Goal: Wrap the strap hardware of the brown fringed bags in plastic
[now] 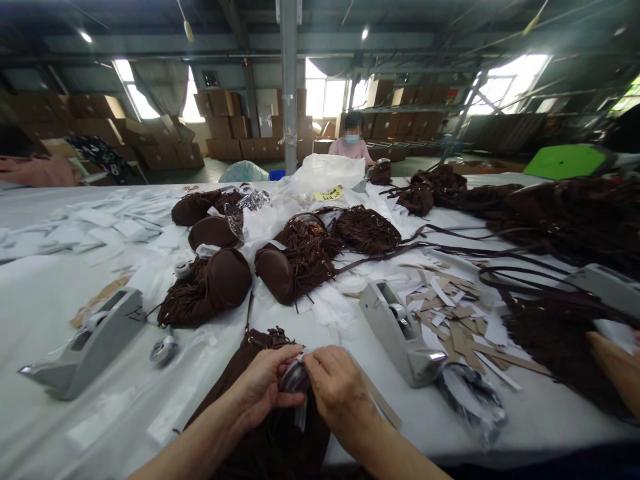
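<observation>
Now | left hand (263, 387), right hand (336, 387): grips pinching glossy clear wrapper (295, 377) | over fringed brown suede bag (260, 353)

A dark brown fringed garment (260, 413) lies flat on the white table at the near edge, its body running from a gathered top end with small metal fittings down toward the viewer, where suede-like fringe hangs over the table's edge. On its upper part sits a small clear plastic piece with a white tag (299, 383), shiny and crumpled, standing slightly up from the fabric, pinched between the fingertips of the left hand (265, 387) and the right hand (340, 390)
</observation>
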